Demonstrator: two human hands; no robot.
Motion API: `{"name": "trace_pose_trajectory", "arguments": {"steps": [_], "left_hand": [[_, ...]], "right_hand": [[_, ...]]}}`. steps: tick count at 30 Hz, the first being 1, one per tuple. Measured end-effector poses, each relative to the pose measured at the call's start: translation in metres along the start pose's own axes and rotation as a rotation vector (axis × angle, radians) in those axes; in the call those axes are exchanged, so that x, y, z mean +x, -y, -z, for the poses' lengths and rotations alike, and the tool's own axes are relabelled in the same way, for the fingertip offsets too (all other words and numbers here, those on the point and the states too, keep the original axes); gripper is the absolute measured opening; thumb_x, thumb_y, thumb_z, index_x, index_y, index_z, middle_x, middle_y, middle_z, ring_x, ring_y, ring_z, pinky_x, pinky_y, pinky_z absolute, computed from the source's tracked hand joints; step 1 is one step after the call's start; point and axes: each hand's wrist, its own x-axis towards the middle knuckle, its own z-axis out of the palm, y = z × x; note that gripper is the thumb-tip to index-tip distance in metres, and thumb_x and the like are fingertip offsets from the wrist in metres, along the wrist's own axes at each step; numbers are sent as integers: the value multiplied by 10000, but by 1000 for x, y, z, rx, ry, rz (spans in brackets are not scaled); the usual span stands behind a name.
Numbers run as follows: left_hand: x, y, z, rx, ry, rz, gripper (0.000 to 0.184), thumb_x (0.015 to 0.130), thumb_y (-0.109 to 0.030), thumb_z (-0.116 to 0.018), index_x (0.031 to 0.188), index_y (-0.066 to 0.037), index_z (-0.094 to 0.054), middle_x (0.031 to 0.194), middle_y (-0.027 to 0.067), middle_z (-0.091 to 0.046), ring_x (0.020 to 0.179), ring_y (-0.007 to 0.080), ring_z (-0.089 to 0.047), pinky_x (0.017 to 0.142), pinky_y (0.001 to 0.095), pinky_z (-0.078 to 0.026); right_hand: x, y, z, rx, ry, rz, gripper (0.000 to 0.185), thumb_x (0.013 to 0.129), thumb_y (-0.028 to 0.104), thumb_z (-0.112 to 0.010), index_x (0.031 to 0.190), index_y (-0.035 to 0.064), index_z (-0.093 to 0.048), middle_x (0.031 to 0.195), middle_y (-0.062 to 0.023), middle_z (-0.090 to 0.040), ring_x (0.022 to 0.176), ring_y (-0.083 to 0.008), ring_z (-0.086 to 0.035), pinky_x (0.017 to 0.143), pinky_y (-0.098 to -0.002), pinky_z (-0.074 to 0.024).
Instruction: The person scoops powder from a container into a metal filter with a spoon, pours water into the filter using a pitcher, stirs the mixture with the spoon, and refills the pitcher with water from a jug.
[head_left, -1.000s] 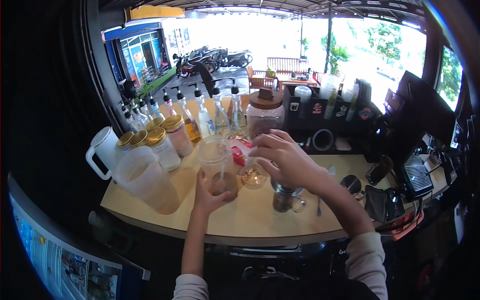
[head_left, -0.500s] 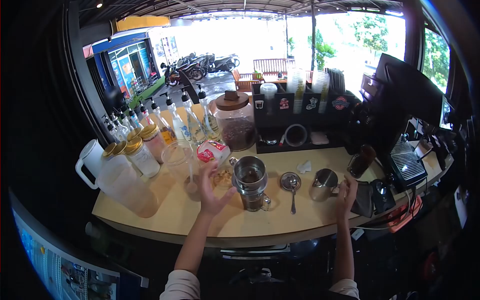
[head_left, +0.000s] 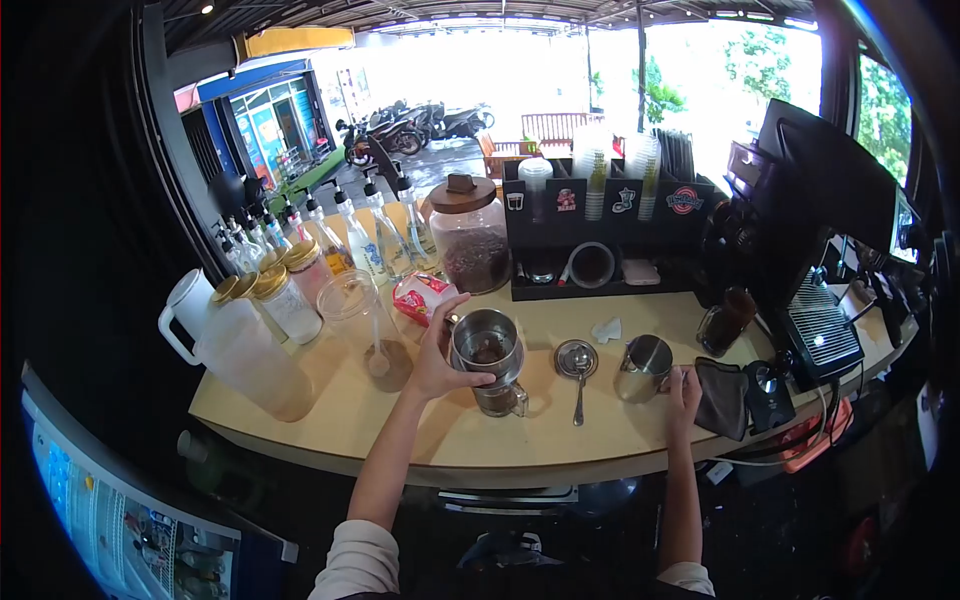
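Observation:
A metal coffee dripper (head_left: pixel 487 340) sits on top of a glass mug (head_left: pixel 498 400), with dark wet grounds inside it. My left hand (head_left: pixel 437 365) is curved around the dripper's left side, its thumb across the front and its forefinger stretched up behind. With fingers closed at its handle, my right hand (head_left: pixel 683 395) holds a steel pitcher (head_left: pixel 643 370) that stands on the counter. Between the two hands lies a small metal lid (head_left: pixel 568 355) with a spoon (head_left: pixel 579 400) across it. Some of my left fingers are hidden.
Left of the dripper are a clear plastic jug (head_left: pixel 350 292), a red-and-white packet (head_left: pixel 422 297) and a large cloudy pitcher (head_left: pixel 250 365). Syrup bottles (head_left: pixel 385 235) and a jar of beans (head_left: pixel 472 250) line the back. A black organizer (head_left: pixel 545 225) and an espresso machine (head_left: pixel 800 230) stand behind and right.
My left hand has moved right and closed around the dripper, which has shifted slightly left. My right hand has closed on the pitcher's handle.

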Motion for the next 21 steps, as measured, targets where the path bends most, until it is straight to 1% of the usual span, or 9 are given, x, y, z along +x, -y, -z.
{"name": "trace_pose_trajectory", "arguments": {"steps": [1,3,6,10,14,16,17,21], "left_hand": [[-1,-1,-1,4,-1,0,1115,471,-153,-926,1383,-79,-289,1296,73,-406,1174,206,-484,1033,355,-379],[0,-1,-2,-25,-3,41,1110,471,-141,-923,1381,-79,-290,1227,75,-459,1155,206,-503,1032,355,-380],[-1,-1,-3,-48,-19,49,1102,478,-133,-918,1382,-81,-290,1191,80,-490,1147,206,-513,1033,354,-379],[-1,-3,-2,-65,4,96,1089,481,-133,-917,1375,-63,-300,1229,96,-477,1170,209,-499,1051,360,-367],[-7,19,5,-28,25,80,1059,518,-173,-906,1377,-52,-298,1263,102,-463,1221,211,-455,1073,367,-340],[-8,11,1,-69,35,124,1049,531,-172,-899,1380,-50,-294,1280,100,-457,1228,211,-449,1075,366,-333],[-9,7,-1,-106,37,164,1039,544,-171,-892,1383,-47,-291,1296,99,-452,1235,211,-444,1077,366,-326],[-11,-1,-6,-102,30,132,1015,568,-134,-868,1391,-47,-282,1308,92,-458,1242,211,-439,1065,364,-326]], "right_hand": [[0,0,1,1,9,3,198,970,138,-491,809,24,-510,674,26,-464,625,-37,-418,568,-199,-355],[0,-1,1,2,16,-2,203,969,139,-493,803,24,-509,668,26,-465,622,-36,-418,567,-200,-355],[0,-3,4,3,33,2,209,967,139,-496,793,25,-508,660,28,-466,618,-35,-418,563,-201,-354],[1,-1,4,31,52,-28,213,964,134,-498,775,35,-503,660,35,-463,619,-32,-409,562,-204,-340],[1,-2,6,97,57,-80,209,957,132,-509,764,52,-495,660,42,-458,619,-31,-397,574,-209,-327],[2,-4,3,270,-28,-186,202,941,130,-532,754,70,-483,667,47,-459,613,-37,-387,586,-221,-320],[5,-15,8,340,-15,-189,180,927,118,-543,762,81,-481,679,45,-461,618,-48,-408,601,-229,-338],[12,37,-15,401,18,-193,165,920,99,-537,766,83,-478,692,36,-472,635,-57,-446,612,-234,-357]]}}
